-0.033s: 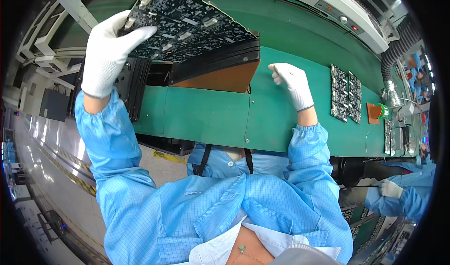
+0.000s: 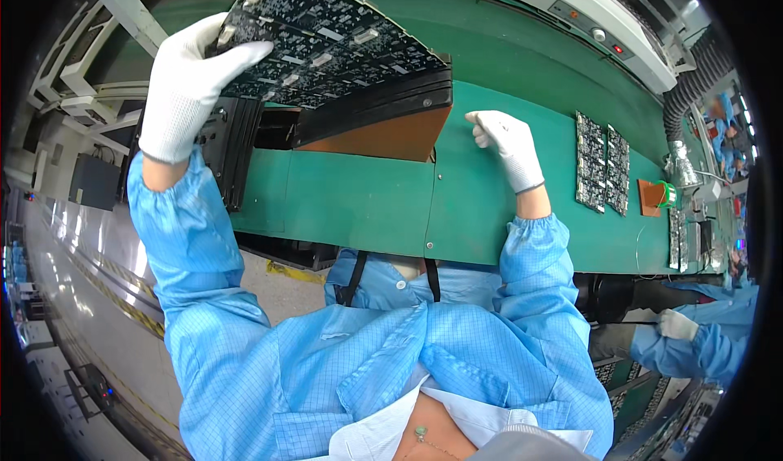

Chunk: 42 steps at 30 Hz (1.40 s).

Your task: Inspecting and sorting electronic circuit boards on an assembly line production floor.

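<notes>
My left hand (image 2: 189,77), in a white knit glove, grips the left edge of a black circuit board panel (image 2: 318,41), its thumb over the near face. The panel is tilted and covered with small parts and several pale connectors. It is at a black rack with an orange-brown sloping side (image 2: 383,135), its lower edge along the rack's black top; whether it rests there I cannot tell. My right hand (image 2: 507,139), gloved too, hovers over the green table mat (image 2: 351,204) right of the rack. Its fingers are curled in, and nothing shows in them.
Two circuit board panels (image 2: 590,163) lie on the mat to the right, near an orange-brown block (image 2: 650,197) and a green ring-shaped item (image 2: 667,193). Black racks (image 2: 236,151) stand at the left. A co-worker's gloved hand (image 2: 678,325) is at the lower right.
My left wrist and sleeve have shifted very slightly left and down, the grip unchanged. The co-worker's hand has moved a little left. My right hand has hardly moved.
</notes>
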{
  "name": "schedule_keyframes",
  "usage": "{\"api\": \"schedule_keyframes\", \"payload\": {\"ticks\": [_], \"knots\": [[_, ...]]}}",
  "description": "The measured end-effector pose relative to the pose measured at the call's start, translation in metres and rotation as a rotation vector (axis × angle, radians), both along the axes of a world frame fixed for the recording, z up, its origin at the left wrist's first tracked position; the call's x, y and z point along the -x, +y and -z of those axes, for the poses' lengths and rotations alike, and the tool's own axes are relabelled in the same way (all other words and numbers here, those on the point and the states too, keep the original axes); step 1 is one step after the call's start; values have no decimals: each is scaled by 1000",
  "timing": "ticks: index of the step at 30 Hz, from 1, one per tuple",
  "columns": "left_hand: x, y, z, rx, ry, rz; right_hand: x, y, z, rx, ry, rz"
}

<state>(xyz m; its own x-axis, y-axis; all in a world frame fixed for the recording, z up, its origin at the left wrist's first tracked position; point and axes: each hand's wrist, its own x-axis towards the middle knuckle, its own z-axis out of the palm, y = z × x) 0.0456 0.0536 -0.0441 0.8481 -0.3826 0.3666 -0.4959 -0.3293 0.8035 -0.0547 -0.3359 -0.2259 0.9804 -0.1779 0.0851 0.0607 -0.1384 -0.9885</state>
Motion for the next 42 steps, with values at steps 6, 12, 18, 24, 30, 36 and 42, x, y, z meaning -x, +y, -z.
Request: {"api": "schedule_keyframes", "payload": {"ticks": [6,12,18,24,30,36,42], "knots": [[-33,8,-15,-169,-36,136,-6,-5,13,-72,24,38],[-52,10,-14,-200,21,173,-4,-2,11,-50,15,37],[-23,5,-15,-287,-67,88,-3,-3,13,-59,23,34],[67,2,24,-270,-208,-178,-2,-4,14,-48,14,65],[141,-6,104,-400,-605,-79,-3,-3,9,-52,23,65],[157,32,76,71,-280,-468,7,-3,-19,-4,4,78],[151,0,29,258,33,-444,48,-1,-93,317,-277,237]]}}
